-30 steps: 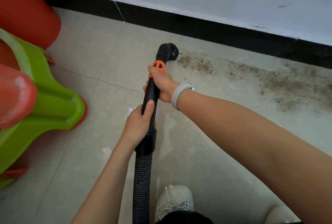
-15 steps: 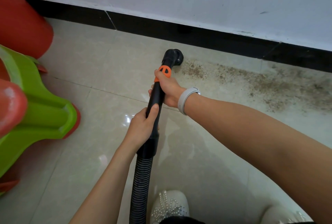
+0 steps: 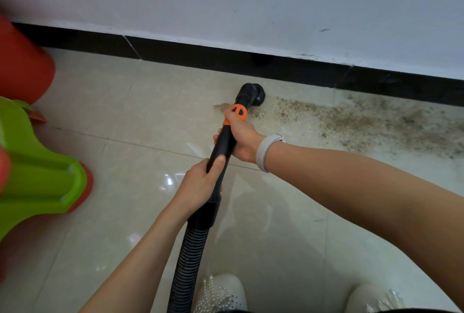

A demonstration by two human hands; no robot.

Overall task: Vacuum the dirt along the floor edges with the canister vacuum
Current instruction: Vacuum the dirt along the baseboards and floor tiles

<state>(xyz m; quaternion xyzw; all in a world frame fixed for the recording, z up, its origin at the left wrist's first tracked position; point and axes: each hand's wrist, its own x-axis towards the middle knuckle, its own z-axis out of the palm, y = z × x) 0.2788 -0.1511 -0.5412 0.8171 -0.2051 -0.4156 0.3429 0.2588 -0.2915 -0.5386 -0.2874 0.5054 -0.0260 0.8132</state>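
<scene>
Black wand (image 3: 223, 147) gripped by both hands, right hand (image 3: 242, 137) ahead of left hand (image 3: 200, 187).

Ribbed hose (image 3: 187, 265) and both shoes (image 3: 221, 292) (pearl-trimmed) run off the bottom edge

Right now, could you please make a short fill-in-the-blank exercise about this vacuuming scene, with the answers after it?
1. The right hand holds the black wand just below its ______ collar.
2. The brush head rests on the floor at the ______ end of the dirt.
3. The baseboard under the white wall is ______.
4. The left hand grips the wand just above the ribbed ______.

Answers: orange; left; black; hose
</scene>
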